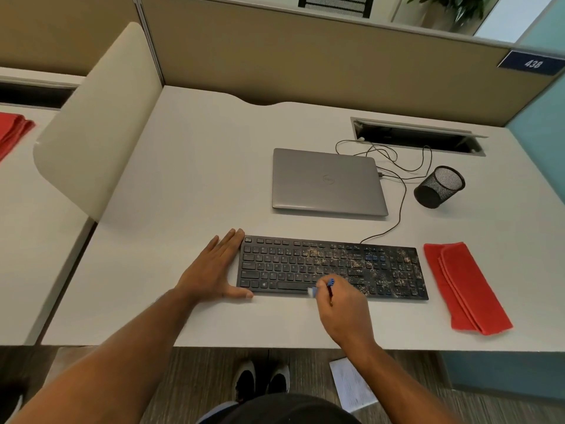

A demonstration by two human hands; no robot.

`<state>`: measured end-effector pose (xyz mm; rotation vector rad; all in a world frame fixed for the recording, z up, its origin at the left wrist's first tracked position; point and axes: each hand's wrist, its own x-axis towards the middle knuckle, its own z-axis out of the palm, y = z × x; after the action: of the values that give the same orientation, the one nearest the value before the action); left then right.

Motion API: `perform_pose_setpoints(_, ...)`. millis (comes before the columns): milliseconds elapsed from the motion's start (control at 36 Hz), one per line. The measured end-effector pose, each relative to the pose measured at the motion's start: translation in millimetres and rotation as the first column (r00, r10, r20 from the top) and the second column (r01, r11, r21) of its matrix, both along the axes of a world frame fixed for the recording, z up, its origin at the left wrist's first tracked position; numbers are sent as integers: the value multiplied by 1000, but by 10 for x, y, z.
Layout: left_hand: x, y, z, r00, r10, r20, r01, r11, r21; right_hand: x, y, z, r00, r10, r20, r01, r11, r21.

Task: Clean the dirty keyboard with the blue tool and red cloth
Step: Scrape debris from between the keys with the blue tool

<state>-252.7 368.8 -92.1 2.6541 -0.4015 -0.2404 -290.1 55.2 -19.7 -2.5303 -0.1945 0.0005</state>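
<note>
A black keyboard (333,267) lies near the desk's front edge, its middle and right keys speckled with tan crumbs. My left hand (214,270) lies flat against the keyboard's left end, fingers spread, thumb at the front corner. My right hand (342,307) grips a small blue tool (329,283) with a white brush tip (312,291), which sits at the keyboard's front edge beside the space bar. A folded red cloth (464,289) rests on the desk just right of the keyboard.
A shut grey laptop (327,182) lies behind the keyboard, with cables (397,191) running to a desk cable slot (419,136). A black mesh cup (440,186) lies tipped at the right. A beige divider (97,117) stands at the left. Paper (351,384) lies on the floor.
</note>
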Motion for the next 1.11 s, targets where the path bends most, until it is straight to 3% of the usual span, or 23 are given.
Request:
perform_pose_setpoints(83, 5, 1, 0, 1000, -4, 1, 4, 1000, 3, -11, 216, 97, 991, 116, -63, -110, 990, 94)
perform_pose_setpoints(194, 8, -1, 1, 1000, 3, -8, -3, 1000, 2, -7, 439, 65, 958, 274, -85, -272, 962, 39)
perform_pose_setpoints(278, 5, -5, 9, 1000, 3, -11, -3, 1000, -3, 10, 381, -12, 973, 230, -31, -232, 971, -59)
perform_pose_setpoints(417, -3, -4, 14, 1000, -1, 1, 1, 1000, -10, 78, 122, -4, 1000, 21, 18, -17, 973, -229)
perform_pose_setpoints(500, -4, -1, 14, 1000, -5, 3, 5, 1000, -5, 106, 181, 99, 999, 23, -42, -27, 995, -96)
perform_pose_setpoints(583, -1, -1, 8, 1000, 0, 0, 0, 1000, -2, 143, 412, 228, 972, 176, -154, -169, 984, 59)
perform_pose_setpoints(667, -2, -9, 7, 1000, 1, 0, -1, 1000, 9, 206, 647, 318, 905, 324, -277, -304, 946, 112)
perform_pose_setpoints(778, -3, -5, 2, 1000, -2, 6, 2, 1000, 10, 308, 781, 362, 862, 395, -319, -423, 906, -21)
perform_pose_setpoints(944, 0, -3, 0, 1000, -2, 8, 2, 1000, 10, 533, 470, 520, 863, 302, -406, -415, 881, -226)
perform_pose_setpoints(1056, 1, -1, -4, 1000, -1, 10, 1, 1000, 12, 658, 178, 562, 874, 237, -424, -423, 801, -423)
perform_pose_setpoints(1111, 3, -1, -8, 1000, -5, 9, 5, 1000, 17, 691, 148, 595, 874, 228, -429, -416, 807, -419)
